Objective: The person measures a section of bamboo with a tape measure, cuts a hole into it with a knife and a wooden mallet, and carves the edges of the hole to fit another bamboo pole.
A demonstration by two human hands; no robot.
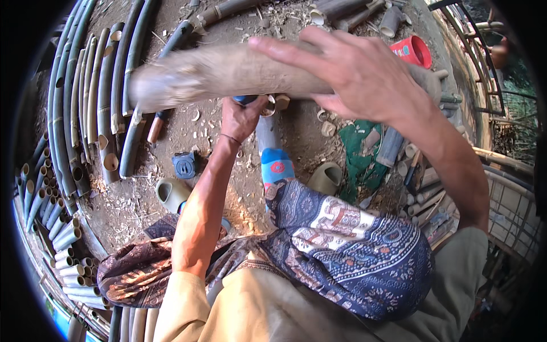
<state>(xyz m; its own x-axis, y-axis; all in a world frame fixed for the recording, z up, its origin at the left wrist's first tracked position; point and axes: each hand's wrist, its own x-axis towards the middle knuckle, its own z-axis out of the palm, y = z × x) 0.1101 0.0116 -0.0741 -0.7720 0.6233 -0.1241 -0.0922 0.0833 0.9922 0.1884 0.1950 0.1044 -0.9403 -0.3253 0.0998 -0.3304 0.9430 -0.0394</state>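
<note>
- Your right hand (356, 74) grasps a thick, pale wooden log (222, 71), fingers spread over its top and thumb beneath
- That log lies crosswise in the air in front of you, its left end blurred and passing over the bamboo on the ground
- Your left hand (242, 119) sits below the log, clenched on a blue handle (245, 100); the log hides much of it, so you cannot tell what tool it belongs to
- A dark band (230, 138) circles your left wrist
- Just right of that fist, a grey bamboo section (269, 135) runs toward your foot in a blue sock (277, 166) with a red motif
- Your patterned trousers (342, 245) cover the bent right knee, below the sock
- A dark blue tape measure (185, 165) rests on the dirt floor (213, 157) left of your forearm, among pale shavings
- One olive clog (171, 192) lies near it, the other (326, 179) right of your sock
- To your left, long bamboo poles (105, 105) lie side by side, with cut tubes (68, 239) stacked nearer you
- Beyond your right hand stands out a red bucket (413, 51), tipped on its side; a green cloth (362, 151) lies nearer
</note>
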